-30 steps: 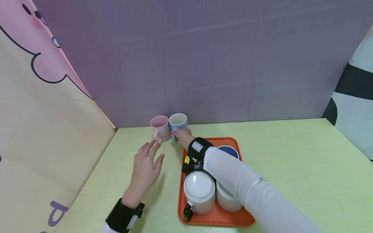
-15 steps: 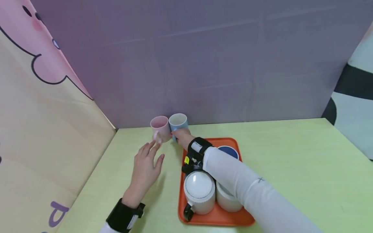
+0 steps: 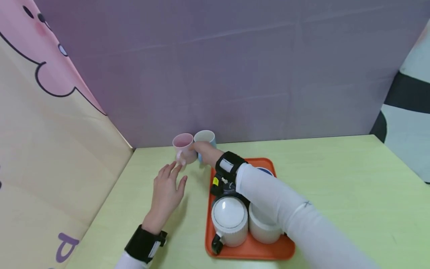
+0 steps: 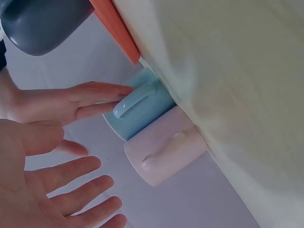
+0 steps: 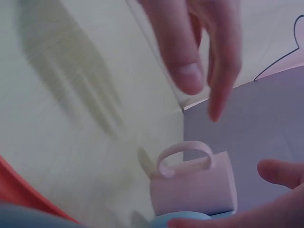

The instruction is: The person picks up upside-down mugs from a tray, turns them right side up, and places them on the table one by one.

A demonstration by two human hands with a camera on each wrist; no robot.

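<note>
A pink mug [image 3: 183, 147] and a light blue mug [image 3: 205, 136] stand side by side at the table's far edge, against the purple wall. My right hand [image 3: 204, 151] reaches over the tray and lies against the blue mug's near side. In the left wrist view its straight fingers [image 4: 102, 91] touch the blue mug [image 4: 142, 111] beside the handle. My left hand [image 3: 166, 190] hovers palm down just short of the pink mug [image 4: 166, 154], fingers spread and holding nothing. The right wrist view shows the pink mug [image 5: 194, 185] with its handle up.
An orange tray [image 3: 252, 252] beside my right forearm holds a white lidded pot [image 3: 230, 216], a white cup [image 3: 263, 228] and a dark blue cup [image 4: 42, 23]. A cartoon-print panel [image 3: 50, 130] walls the left side. Bare green tabletop [image 3: 346, 179] spreads to the right.
My right hand has slid forward and up against the blue mug, now covering more of its front. The left hand has drifted slightly back; both mugs stay put.
</note>
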